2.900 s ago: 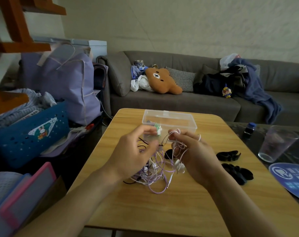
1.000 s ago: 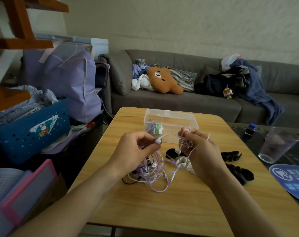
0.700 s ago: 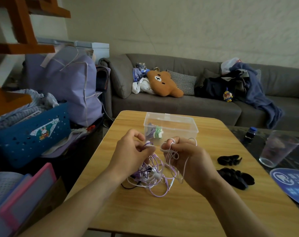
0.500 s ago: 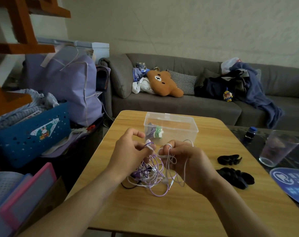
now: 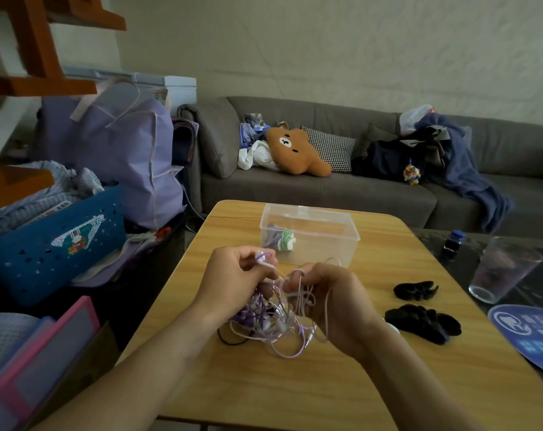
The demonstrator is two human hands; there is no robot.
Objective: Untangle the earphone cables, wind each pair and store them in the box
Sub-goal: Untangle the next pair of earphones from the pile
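A cluttered living room; on the wooden worktop [image 5: 388,384] both hands work just near of the clear box [image 5: 310,234]. The left hand [image 5: 233,281] pinches an earbud [image 5: 261,258] clear of the tangled cables [image 5: 273,325]; the right hand [image 5: 329,303] grips loops, likely to steady them.

Wooden table [image 5: 295,384]; clear box [image 5: 323,241], tangled cables [image 5: 264,331], 2 black bundles [image 5: 419,321]

You have a knotted bundle of white and lilac earphone cables [image 5: 271,321] partly lifted off the worktop, one black strand [image 5: 229,340] trailing beneath; the clear box [image 5: 313,234] just behind stands open, with wound lilac and green pairs [image 5: 281,241] inside
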